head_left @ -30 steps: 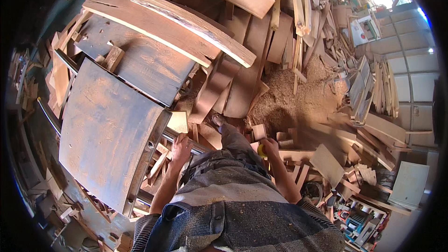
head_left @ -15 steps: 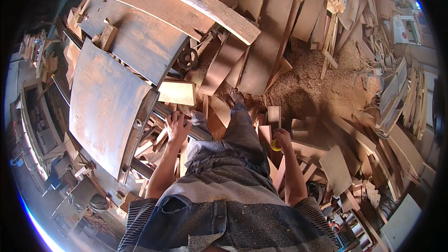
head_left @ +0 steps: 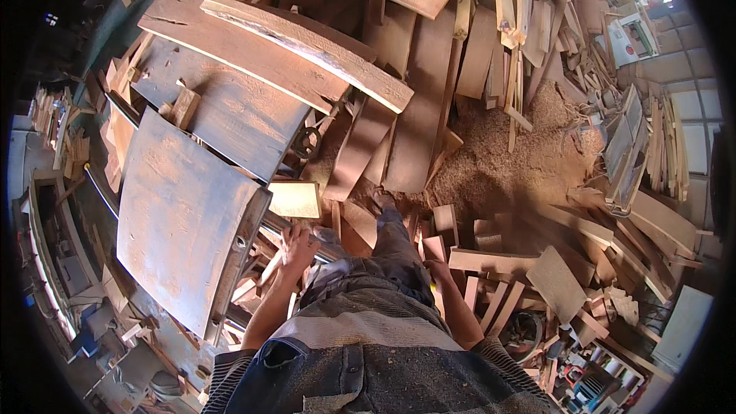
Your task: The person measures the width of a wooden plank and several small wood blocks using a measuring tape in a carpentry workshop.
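My left hand [head_left: 297, 247] rests on the dark metal rail [head_left: 274, 222] beside the saw table, its fingers bent over the edge. Just left of it lies the grey metal saw table [head_left: 184, 195], dusted with sawdust. My right hand [head_left: 438, 273] is low by my right thigh, its fingers closed and partly hidden. A sliver of a yellow tape measure [head_left: 435, 291] shows at that hand, most of it covered. A short board [head_left: 434, 248] stands just beyond the right hand. A pale board [head_left: 295, 199] lies past the left hand.
Long planks [head_left: 307, 54] lie across the far part of the machine. A black handwheel [head_left: 308, 142] sits at its side. Sawdust [head_left: 514, 146] covers the floor ahead right. Offcuts [head_left: 498, 262] crowd the floor at my right. More boards [head_left: 556, 284] are piled there.
My right hand has drawn inward to my thigh, and the yellow tape measure has become mostly hidden. My left hand stays at the rail with its fingers closer together. The view has shifted slightly.
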A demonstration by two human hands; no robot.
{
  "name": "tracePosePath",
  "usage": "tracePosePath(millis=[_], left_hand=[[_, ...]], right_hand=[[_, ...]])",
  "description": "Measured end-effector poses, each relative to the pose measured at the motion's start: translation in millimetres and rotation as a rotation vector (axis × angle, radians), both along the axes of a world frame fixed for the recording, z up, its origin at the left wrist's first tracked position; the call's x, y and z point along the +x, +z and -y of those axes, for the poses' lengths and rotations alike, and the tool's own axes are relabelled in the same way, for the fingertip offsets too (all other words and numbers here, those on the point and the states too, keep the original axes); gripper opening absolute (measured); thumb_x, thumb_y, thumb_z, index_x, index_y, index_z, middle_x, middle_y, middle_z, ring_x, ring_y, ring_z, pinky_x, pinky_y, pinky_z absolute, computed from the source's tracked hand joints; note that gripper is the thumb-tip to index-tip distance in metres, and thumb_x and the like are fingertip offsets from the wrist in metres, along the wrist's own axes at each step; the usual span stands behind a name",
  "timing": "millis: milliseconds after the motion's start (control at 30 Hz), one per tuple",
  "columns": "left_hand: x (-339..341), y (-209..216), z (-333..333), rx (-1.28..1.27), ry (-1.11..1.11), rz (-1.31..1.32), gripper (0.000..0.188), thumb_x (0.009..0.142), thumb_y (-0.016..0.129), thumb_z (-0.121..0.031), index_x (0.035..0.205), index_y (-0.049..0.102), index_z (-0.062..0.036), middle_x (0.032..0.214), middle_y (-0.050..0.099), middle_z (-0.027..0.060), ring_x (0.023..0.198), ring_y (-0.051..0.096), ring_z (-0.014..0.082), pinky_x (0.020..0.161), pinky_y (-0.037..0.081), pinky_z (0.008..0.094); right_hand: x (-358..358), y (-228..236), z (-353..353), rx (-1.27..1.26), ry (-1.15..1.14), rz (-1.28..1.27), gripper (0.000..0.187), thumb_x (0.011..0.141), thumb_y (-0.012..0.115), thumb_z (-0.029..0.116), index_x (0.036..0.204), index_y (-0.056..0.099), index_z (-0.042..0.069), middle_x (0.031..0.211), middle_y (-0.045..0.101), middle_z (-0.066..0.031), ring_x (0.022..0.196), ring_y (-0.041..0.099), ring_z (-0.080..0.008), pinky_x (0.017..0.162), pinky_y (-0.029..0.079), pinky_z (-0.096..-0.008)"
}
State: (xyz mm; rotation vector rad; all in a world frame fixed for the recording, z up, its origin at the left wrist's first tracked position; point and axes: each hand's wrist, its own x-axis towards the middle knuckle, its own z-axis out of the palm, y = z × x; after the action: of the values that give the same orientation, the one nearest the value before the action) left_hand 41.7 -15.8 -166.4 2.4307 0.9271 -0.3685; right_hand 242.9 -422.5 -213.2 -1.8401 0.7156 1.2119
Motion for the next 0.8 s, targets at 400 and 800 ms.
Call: tracePosePath(millis=[400,800], left_hand=[[-8,-6,-21,-0.194,-0.053,0.009,0.053,0.071,0.083,-0.042,0.117,0.074,-0.016,0.129,0.061,0.0058,0.124,0.044,0.037,0.107,0.04,0.0505],[-12,1,-24,-0.133,-0.176,0.036,0.07,0.065,0.092,-0.041,0.127,0.071,-0.0137,0.137,0.059,0.005,0.125,0.047,0.0371,0.107,0.043,0.0478]], right_hand=[[34,4,-42,0.025,0.189,0.107,0.017,0.083,0.069,0.018,0.086,0.071,0.001,0.062,0.057,-0.0042,0.047,0.049,-0.014,0.044,0.035,-0.0334],[76,-46,-66,0.11,0.544,0.423,0.028,0.085,0.07,0.027,0.093,0.075,0.0,0.071,0.068,-0.0074,0.069,0.066,-0.0197,0.062,0.051,-0.0367]])
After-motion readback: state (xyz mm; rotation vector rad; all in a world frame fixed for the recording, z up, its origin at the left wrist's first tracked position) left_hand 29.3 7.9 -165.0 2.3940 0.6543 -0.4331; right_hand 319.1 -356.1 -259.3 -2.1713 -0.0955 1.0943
